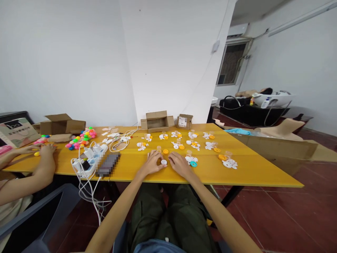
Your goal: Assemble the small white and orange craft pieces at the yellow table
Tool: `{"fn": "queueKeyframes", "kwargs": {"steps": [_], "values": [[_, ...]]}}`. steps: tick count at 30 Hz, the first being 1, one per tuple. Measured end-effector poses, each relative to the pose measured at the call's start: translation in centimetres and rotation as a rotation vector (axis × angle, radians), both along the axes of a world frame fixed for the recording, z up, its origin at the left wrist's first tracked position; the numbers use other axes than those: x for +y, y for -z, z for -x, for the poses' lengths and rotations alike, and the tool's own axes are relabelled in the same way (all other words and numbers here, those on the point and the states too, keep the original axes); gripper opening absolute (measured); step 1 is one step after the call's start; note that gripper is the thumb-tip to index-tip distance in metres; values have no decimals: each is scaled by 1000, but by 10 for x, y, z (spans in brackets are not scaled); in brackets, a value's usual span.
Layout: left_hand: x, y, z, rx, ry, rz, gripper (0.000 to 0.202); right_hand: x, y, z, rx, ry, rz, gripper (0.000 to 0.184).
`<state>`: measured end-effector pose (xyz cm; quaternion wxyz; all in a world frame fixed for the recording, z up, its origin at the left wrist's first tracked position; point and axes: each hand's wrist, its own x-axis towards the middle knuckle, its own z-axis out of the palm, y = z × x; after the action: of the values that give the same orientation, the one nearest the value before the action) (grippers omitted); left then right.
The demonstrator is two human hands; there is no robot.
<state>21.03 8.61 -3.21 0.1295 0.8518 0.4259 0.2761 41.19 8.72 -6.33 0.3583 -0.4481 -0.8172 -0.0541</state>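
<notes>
My left hand is low over the table's near edge, its thumb and fingers curled round a small round white plastic piece. Close by on the right, my right hand rests with fingers bent toward the tabletop; whether anything is under its fingertips is hidden. Just beyond both hands lie an orange ring-shaped part and a clear plastic cup. A teal round part sits right of my right hand, beside white discs.
Several little groups of white and orange parts spread over the yellow table. A power strip with tangled white cables and a dark blurred device lie left. Cardboard boxes stand behind. Another person's hands work at far left.
</notes>
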Motion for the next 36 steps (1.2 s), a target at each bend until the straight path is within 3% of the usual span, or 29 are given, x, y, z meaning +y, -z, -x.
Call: {"fn": "queueKeyframes", "kwargs": {"steps": [7,20,24,30,36], "values": [[-4,-4,-1,25,38,-5,13,-9,-13,3,42,-95,35,20],[-6,-6,-1,10,11,38,14,-9,-14,2,33,-109,48,21],[-2,-6,0,-89,-64,14,19,-6,-11,2,49,-64,36,19],[6,-2,3,-157,-282,-30,27,-6,-10,1,58,-45,19,20],[12,6,5,-95,-311,1,14,-2,-6,1,64,-11,15,18]]}}
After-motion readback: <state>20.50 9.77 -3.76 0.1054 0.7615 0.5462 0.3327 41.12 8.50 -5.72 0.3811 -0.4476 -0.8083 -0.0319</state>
